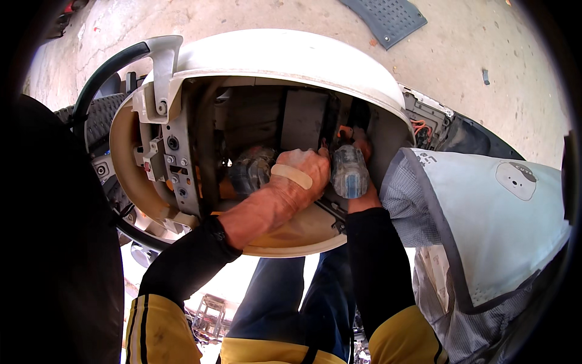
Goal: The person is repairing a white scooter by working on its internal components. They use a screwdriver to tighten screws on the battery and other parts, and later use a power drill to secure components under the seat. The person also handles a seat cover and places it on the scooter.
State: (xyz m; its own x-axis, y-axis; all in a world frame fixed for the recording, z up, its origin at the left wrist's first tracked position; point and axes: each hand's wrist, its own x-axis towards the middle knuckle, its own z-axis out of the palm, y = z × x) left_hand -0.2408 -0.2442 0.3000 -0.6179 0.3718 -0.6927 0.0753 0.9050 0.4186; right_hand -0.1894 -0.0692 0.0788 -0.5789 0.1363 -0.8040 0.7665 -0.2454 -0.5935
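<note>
Both my hands are inside the open compartment of a white rounded vehicle body shell point(285, 51). My left hand point(302, 173), with a tan adhesive bandage point(292, 176) across its back, has its fingers curled at the compartment's middle. Whatever those fingertips grip is hidden. Just right of it, my right hand point(362, 145) is closed around a worn grey-blue power drill point(350, 173), which covers most of the hand. A small orange part point(345, 131) shows beyond the drill. Left of my left hand is a dark, worn rounded object point(251, 170) whose kind I cannot make out.
A metal bracket with bolts point(179, 161) and a curved black grab handle point(112, 67) stand at the left. Light-blue padded fabric point(497, 212) with a cartoon bear hangs at the right. Exposed orange wires point(421, 127) sit behind it. A grey rubber mat point(388, 21) lies on the concrete.
</note>
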